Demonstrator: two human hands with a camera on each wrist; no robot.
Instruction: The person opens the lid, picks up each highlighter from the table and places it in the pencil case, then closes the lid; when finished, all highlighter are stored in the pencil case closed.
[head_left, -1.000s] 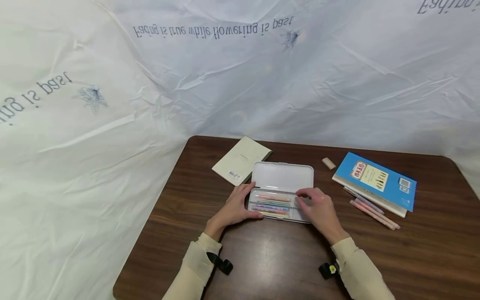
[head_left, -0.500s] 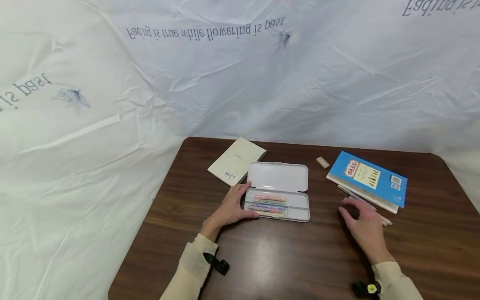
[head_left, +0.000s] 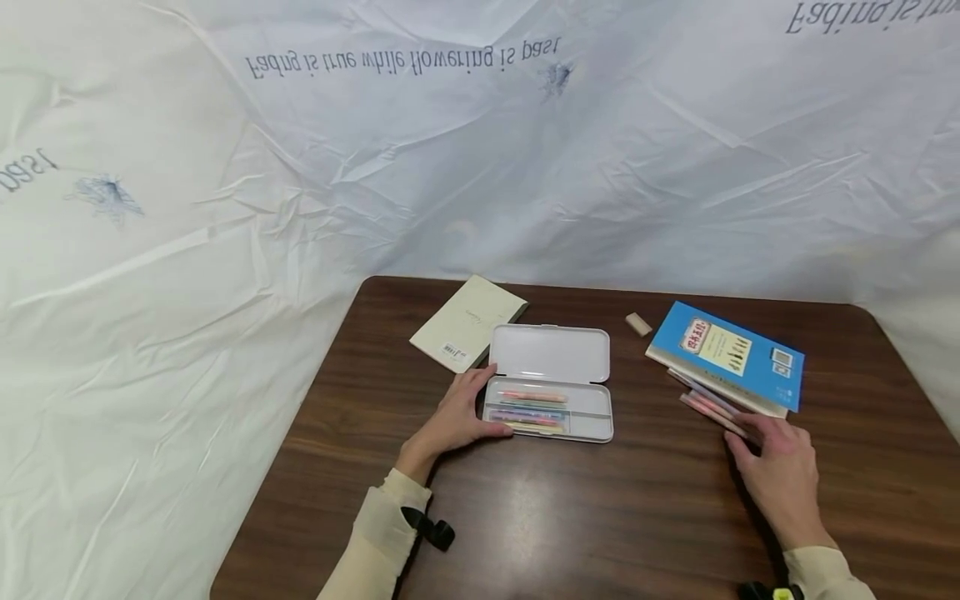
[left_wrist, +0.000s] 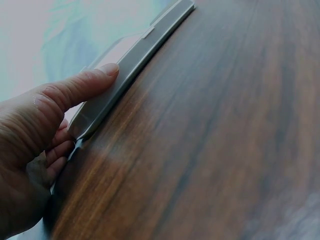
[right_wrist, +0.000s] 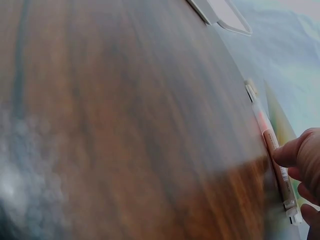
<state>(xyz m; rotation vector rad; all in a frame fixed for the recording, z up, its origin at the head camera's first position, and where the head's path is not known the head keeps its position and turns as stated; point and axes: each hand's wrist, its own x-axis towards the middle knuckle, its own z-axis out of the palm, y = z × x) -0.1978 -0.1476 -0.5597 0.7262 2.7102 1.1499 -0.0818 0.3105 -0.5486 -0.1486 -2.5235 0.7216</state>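
Note:
A white pencil case (head_left: 551, 354) lies with its lid raised, several coloured pens (head_left: 534, 397) in its left part. My left hand (head_left: 452, 421) holds the case's left end. In the left wrist view, its thumb (left_wrist: 92, 82) lies along the case's front side (left_wrist: 107, 97), with fingers behind the end. At the right, my right hand (head_left: 783, 471) is at the right end of the pink pens (head_left: 705, 408) beside the blue book. The right wrist view shows its thumb (right_wrist: 290, 152) against a pinkish pen (right_wrist: 270, 137), with curled fingers on the far side.
A blue book (head_left: 738, 354) rests on a pale one, with a greyish pen (head_left: 697, 386) along its front edge. An eraser (head_left: 638, 324) lies between book and case. A cream notebook (head_left: 468, 321) is behind the case. White cloth (head_left: 450, 167) hangs past the table's (head_left: 562, 517) far edge.
My right hand has left the pencil case's right side and moved right to the pink pens. The left hand stays on the case. The head view has shifted slightly.

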